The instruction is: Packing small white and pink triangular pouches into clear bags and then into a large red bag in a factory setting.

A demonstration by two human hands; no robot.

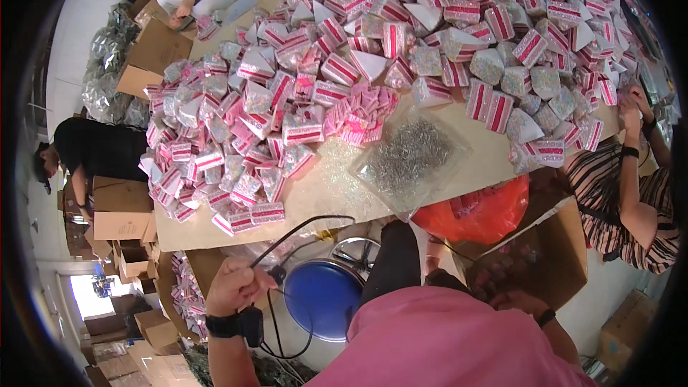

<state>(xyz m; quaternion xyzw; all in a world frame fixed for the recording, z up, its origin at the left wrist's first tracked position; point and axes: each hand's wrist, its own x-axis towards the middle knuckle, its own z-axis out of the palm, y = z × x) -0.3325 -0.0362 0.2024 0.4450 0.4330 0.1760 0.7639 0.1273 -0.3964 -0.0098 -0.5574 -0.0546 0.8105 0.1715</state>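
Note:
My left hand (236, 285) is raised off the table's front edge, its fingers closed on a black cable (304, 223). The cable arches up toward the table edge, and more of it loops down past my wrist. Low on the right, my right hand (522, 302) is beside my body, next to an open cardboard box (552, 261); its fingers are mostly hidden. Just right of my left hand stands a round stool with a blue seat (324, 299).
Pink-and-white cake-slice-shaped pieces (344, 68) heap the table (322, 190). A clear bag of thin silvery pieces (412, 158) and small pink packets (362, 113) lie near its front. A red plastic bag (476, 215) sits over the box. Other people work around the table; cardboard boxes (123, 208) stand left.

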